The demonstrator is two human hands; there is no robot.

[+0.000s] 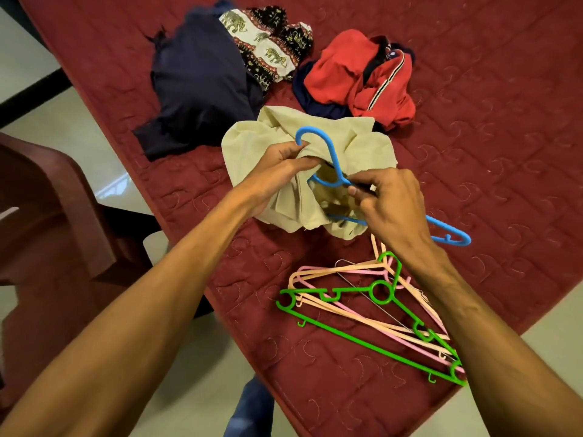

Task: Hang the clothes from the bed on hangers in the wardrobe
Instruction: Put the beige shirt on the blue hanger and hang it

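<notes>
- Step in hand: fitting the blue hanger (332, 151) into the cream garment (249, 143). This looks like the first item; nothing is hung yet.
- Left hand (284, 162): fingers curled, pinching cream cloth just under the hanger hook.
- Right hand (391, 203): fingers curled round the hanger's shoulder; one hanger end pokes out past the wrist.
- The cream garment sits bunched on the bed (489, 137), lifted slightly at the grip.
- Still waiting on the bed: navy (195, 89), printed (262, 42) and red (340, 70) clothes.
- Next, probably: seat both hanger arms inside, then lift by the hook. Wardrobe not in view.
- Spare hangers (353, 289) lie near the bed's near edge, under the right forearm, so there's a snag risk.
- Chair (47, 200) stands beside the bed on the left, with open quilt to the right.
</notes>
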